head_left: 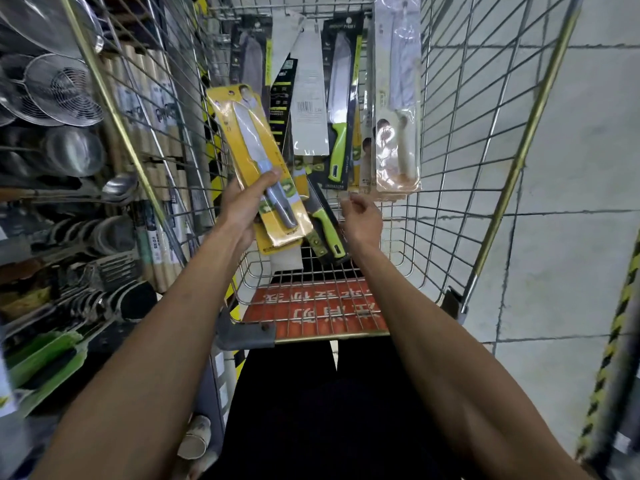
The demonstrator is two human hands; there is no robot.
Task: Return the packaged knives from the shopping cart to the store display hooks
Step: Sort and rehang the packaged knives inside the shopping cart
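Gripping yellow knife pack (258, 161) — left hand (242, 209) — above cart rim (332, 336).

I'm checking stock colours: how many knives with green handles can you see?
2. One green-handled knife hangs in its dark pack at the cart's far end; another lies lower, beside the right hand. Others may be hidden behind packs.

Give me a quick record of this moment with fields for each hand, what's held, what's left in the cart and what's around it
left hand: gripping the yellow knife package near its handle end, tilted
right hand: open, empty, reaching toward the green-handled knife package
shopping cart: wire basket holding several packaged knives leaning upright at the far end, among them a clear-pack white knife
display hooks: not clearly visible
left of cart: shelf with metal strainers
task stage: knives not yet on hooks
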